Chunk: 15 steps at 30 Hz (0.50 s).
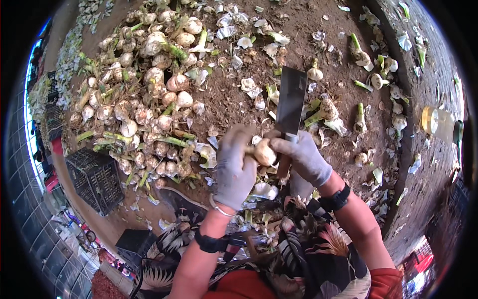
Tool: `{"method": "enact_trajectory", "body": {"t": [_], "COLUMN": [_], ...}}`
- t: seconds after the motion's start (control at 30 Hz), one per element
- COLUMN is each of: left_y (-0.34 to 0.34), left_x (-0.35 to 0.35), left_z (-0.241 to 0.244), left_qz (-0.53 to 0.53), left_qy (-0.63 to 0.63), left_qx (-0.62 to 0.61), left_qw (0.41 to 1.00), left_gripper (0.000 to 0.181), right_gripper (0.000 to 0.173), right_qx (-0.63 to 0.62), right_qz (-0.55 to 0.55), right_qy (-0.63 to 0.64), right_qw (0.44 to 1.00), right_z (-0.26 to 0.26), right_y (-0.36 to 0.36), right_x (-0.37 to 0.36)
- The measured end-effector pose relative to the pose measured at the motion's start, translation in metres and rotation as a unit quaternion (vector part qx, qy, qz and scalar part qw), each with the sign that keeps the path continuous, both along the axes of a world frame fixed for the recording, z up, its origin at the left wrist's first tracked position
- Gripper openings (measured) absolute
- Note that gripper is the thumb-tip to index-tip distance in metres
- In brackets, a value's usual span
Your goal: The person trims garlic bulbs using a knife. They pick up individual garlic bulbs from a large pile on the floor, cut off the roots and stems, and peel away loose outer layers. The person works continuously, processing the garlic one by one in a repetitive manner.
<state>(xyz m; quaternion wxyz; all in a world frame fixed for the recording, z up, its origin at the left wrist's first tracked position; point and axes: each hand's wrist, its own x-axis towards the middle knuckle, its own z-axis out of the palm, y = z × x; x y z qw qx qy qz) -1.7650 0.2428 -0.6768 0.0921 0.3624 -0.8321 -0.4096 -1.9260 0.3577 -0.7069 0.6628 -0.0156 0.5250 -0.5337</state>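
Observation:
A garlic bulb (265,152) with pale, brown-tinged skin is held between my two gloved hands. Its short stalk points left into my left hand (236,168), whose fingers are blurred around it. My right hand (308,157) grips a cleaver (292,99) near the wooden handle (283,166), its wide dark blade pointing away from me. The right thumb also presses against the right side of the bulb. Below the hands, loose white garlic skins (264,191) lie near my feet.
A large heap of garlic bulbs (153,93) with green stalks covers the soil on the left. Black plastic crates (95,179) stand at lower left. Single bulbs (328,109) and peelings dot the ground to the right. A clear plastic bottle (438,123) lies on the pavement (418,179).

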Motion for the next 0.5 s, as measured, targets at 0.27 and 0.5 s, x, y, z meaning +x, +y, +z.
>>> {"method": "enact_trajectory", "body": {"t": [0.27,0.5], "left_y": [0.003,-0.001], "left_x": [0.032,0.034], "left_z": [-0.020,-0.014], "left_qz": [0.239,0.176], "left_qy": [0.217,-0.043], "left_qx": [0.591,0.253], "left_qw": [0.739,0.950], "left_gripper": [0.041,0.012], "right_gripper": [0.026,0.022], "right_qx": [-0.059,-0.068], "right_qz": [0.111,0.184], "right_qy": [0.285,0.441], "right_qw": [0.950,0.876], "right_z": [-0.014,-0.007], "right_y": [-0.012,-0.014], "right_x": [0.019,0.019]}}
